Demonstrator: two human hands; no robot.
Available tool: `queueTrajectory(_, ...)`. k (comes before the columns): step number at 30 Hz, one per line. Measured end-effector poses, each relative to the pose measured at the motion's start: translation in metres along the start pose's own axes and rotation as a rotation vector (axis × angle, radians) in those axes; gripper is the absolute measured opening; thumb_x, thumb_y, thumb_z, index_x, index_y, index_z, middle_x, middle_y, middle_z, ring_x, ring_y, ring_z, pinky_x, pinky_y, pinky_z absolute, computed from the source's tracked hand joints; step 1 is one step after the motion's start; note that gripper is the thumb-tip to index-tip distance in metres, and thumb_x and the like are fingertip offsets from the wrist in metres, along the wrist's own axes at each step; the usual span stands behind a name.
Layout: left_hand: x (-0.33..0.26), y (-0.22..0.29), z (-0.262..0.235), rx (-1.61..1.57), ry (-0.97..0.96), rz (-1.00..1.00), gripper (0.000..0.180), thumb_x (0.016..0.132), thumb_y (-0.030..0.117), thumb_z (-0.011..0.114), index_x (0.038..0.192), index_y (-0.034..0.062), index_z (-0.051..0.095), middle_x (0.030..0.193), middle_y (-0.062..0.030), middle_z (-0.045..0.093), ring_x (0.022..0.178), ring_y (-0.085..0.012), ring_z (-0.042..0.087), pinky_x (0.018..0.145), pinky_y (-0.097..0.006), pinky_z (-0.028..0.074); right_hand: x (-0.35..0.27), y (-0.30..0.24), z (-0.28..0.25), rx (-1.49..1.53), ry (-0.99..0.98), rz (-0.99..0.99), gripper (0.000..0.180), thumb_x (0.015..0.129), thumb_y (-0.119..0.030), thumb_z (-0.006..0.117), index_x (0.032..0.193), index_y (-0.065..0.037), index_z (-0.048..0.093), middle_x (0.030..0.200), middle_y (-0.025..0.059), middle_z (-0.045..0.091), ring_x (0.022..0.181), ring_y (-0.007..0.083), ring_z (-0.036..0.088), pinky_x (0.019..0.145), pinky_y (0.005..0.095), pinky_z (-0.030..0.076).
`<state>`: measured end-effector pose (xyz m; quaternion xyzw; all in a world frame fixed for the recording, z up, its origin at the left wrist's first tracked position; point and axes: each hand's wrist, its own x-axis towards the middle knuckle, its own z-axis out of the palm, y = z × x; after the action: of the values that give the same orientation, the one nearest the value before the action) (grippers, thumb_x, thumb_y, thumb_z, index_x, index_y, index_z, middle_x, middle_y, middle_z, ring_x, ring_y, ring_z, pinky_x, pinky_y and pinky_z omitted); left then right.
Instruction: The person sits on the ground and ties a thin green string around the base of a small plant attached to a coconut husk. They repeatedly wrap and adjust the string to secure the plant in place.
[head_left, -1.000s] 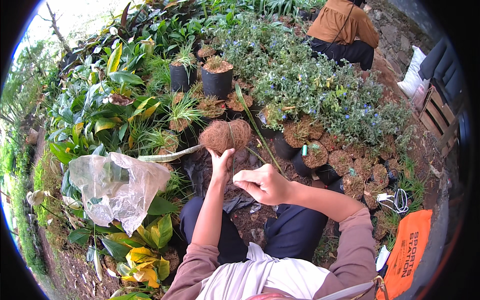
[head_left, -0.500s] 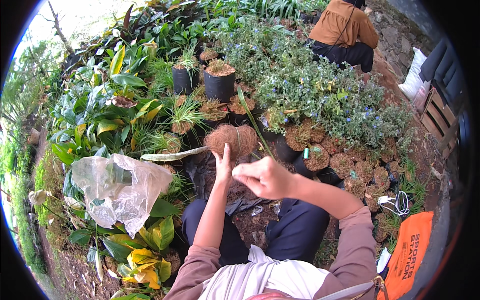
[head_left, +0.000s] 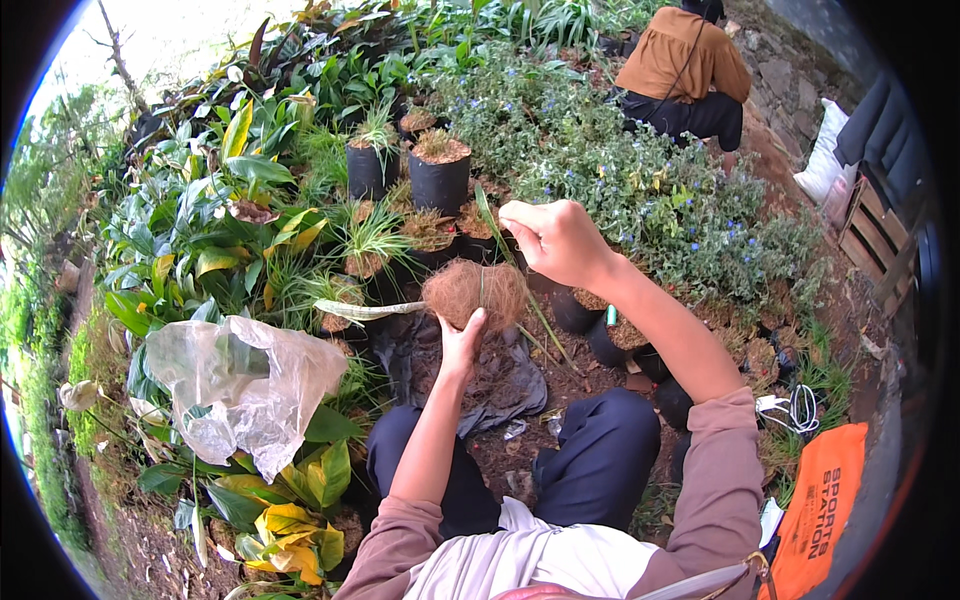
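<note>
My left hand (head_left: 462, 345) grips a ball of brown coconut fibre (head_left: 460, 290) from below, thumb up along its near side. A thin band runs round the ball's middle. A pale, stiff leaf (head_left: 368, 311) sticks out from its left side. Above and right of the ball, my right hand (head_left: 562, 240) is raised with its fingers pinched together. Whatever lies between those fingers is too fine to make out. A long green leaf (head_left: 492, 220) slants behind the ball. Below it, a black plastic sheet (head_left: 515, 385) with loose fibre lies on the soil.
Black pots (head_left: 440, 182) stand ahead, and a small green spool (head_left: 611, 315) sits among the pots on the right. A clear plastic bag (head_left: 245, 385) rests on leafy plants at left. An orange bag (head_left: 822, 505) and white cable (head_left: 802, 408) lie at right. A person (head_left: 685, 65) crouches farther off.
My right hand has risen up and away from beside my left wrist, still pinched. The fibre ball in my left hand has shifted slightly right and down, uncovering the black sheet.
</note>
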<state>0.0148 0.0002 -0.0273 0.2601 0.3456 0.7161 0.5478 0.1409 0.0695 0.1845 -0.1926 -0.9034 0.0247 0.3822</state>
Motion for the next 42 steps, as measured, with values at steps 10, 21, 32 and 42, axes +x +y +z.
queueTrajectory(10, -0.002, 0.005, 0.006, 0.016, -0.005, 0.081, 0.091, 0.074, 0.008, 0.070, 0.140, 0.0156, 0.007, 0.132, -0.0094, 0.035, 0.120, -0.0231, 0.039, 0.102, -0.037, 0.032, 0.012, -0.023, -0.001, 0.005, 0.008, -0.065, 0.011, 0.078, -0.005, 0.058, 0.087, 0.000, 0.062, 0.075, 0.0162, 0.064, 0.061, 0.0285, 0.063, 0.053, 0.0322, 0.050)
queueTrajectory(21, -0.011, 0.022, 0.014, -0.019, -0.121, -0.013, 0.095, 0.062, 0.004, 0.078, 0.136, 0.0074, 0.019, 0.127, -0.0115, 0.042, 0.117, -0.0242, 0.043, 0.102, -0.037, 0.033, 0.011, 0.043, 0.020, -0.145, -0.021, 0.137, 0.010, 0.082, -0.011, 0.054, 0.082, -0.005, 0.061, 0.064, 0.0157, 0.059, 0.056, 0.0312, 0.059, 0.050, 0.0369, 0.046)
queueTrajectory(32, -0.012, 0.021, -0.006, -0.183, -0.177, -0.198, 0.065, 0.070, 0.019, 0.073, 0.122, 0.0054, 0.038, 0.096, -0.0028, 0.055, 0.068, -0.0098, 0.053, 0.058, -0.021, 0.044, -0.068, 0.090, 0.090, 0.601, -0.053, 0.578, 0.013, 0.080, -0.010, 0.054, 0.077, 0.000, 0.061, 0.064, 0.0046, 0.061, 0.059, 0.0085, 0.054, 0.057, 0.0257, 0.044)
queueTrajectory(42, -0.003, 0.013, -0.015, -0.384, -0.108, -0.022, 0.063, 0.083, 0.034, 0.058, 0.131, 0.0018, 0.032, 0.130, -0.0126, 0.044, 0.119, -0.0269, 0.045, 0.103, -0.042, 0.033, -0.119, 0.037, 0.122, 0.946, -0.423, 1.109, 0.012, 0.084, -0.010, 0.055, 0.083, 0.000, 0.062, 0.060, -0.0027, 0.052, 0.051, 0.0030, 0.041, 0.046, 0.0215, 0.031)
